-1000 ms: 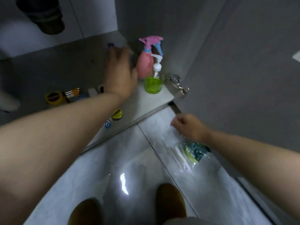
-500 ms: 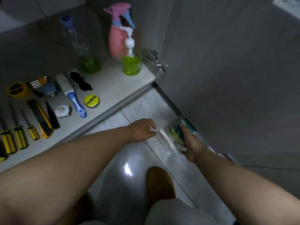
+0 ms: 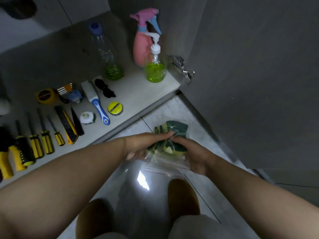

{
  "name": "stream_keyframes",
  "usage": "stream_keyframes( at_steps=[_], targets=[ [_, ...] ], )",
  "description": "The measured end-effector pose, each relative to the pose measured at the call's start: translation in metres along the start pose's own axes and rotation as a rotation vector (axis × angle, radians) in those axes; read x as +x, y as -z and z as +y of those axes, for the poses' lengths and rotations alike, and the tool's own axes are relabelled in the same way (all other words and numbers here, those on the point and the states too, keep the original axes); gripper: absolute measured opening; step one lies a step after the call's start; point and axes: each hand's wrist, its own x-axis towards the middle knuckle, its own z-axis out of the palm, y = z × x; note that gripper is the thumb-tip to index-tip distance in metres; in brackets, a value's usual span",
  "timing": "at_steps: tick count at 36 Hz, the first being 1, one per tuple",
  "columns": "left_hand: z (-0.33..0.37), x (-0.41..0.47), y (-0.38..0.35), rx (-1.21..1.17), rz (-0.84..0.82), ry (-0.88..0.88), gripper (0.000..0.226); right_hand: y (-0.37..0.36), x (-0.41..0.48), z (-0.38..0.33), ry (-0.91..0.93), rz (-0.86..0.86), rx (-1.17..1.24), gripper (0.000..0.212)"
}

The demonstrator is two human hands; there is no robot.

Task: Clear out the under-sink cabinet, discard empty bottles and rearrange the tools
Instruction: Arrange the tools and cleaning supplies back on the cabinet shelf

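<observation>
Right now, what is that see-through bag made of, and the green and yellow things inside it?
The bag looks like thin clear plastic film: glossy, crinkled, see-through, with a red zip line. The pads inside look like sponges: yellow foam with a matte dark green scrubbing face, though the wrap blurs them.

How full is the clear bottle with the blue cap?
Nearly empty. The clear bottle stands upright and capped, with green liquid only in its bottom section. Everything above that looks see-through.
</observation>
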Motion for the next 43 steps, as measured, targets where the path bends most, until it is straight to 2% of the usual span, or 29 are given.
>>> stream_keyframes(
  at_steps=[4,7,9,12,15,17,20,25,28,31,33,36,39,41,43],
  targets=[
    [0.010,-0.019,0.006,-0.189,-0.055,-0.144,0.058,-0.028,0.003,-0.027,0.150,-0.035,-0.178,0.048],
    [0.018,-0.034,0.015,-0.294,-0.076,-0.278,0.044,-0.047,0.009,-0.053,0.221,-0.051,-0.190,0.049],
    [0.022,-0.041,0.024,-0.349,-0.094,-0.365,0.045,-0.059,0.014,-0.073,0.219,-0.045,-0.152,0.055],
    [0.029,-0.044,0.038,-0.408,-0.023,-0.443,0.056,-0.075,0.022,-0.107,0.163,-0.109,-0.150,0.043],
    [0.040,-0.044,0.055,-0.423,0.064,-0.470,0.048,-0.082,0.034,-0.135,0.093,-0.133,-0.178,0.050],
    [0.046,-0.045,0.067,-0.436,0.114,-0.476,0.043,-0.085,0.044,-0.148,0.078,-0.120,-0.220,0.051],
    [0.055,-0.048,0.082,-0.424,0.236,-0.452,0.053,-0.092,0.061,-0.160,0.108,-0.044,-0.269,0.042],
    [0.064,-0.059,0.098,-0.305,0.392,-0.337,0.056,-0.113,0.087,-0.167,0.177,0.122,-0.166,0.030],
    [0.062,-0.066,0.110,-0.353,0.415,-0.316,0.046,-0.124,0.098,-0.167,0.181,0.151,-0.085,0.031],
    [0.058,-0.067,0.117,-0.431,0.556,-0.391,0.036,-0.133,0.107,-0.163,0.176,0.154,-0.054,0.034],
    [0.056,-0.065,0.120,-0.380,0.613,-0.393,0.033,-0.136,0.109,-0.160,0.160,0.145,-0.072,0.032],
    [0.056,-0.065,0.118,-0.284,0.600,-0.317,0.046,-0.132,0.107,-0.160,0.113,0.116,-0.134,0.023],
    [0.057,-0.062,0.116,-0.325,0.580,-0.314,0.057,-0.121,0.103,-0.165,0.093,0.110,-0.207,0.024],
    [0.060,-0.059,0.112,-0.365,0.534,-0.320,0.058,-0.114,0.101,-0.169,0.085,0.109,-0.274,0.025],
    [0.065,-0.054,0.107,-0.405,0.500,-0.320,0.053,-0.112,0.101,-0.171,0.080,0.112,-0.342,0.035]
  ],
)
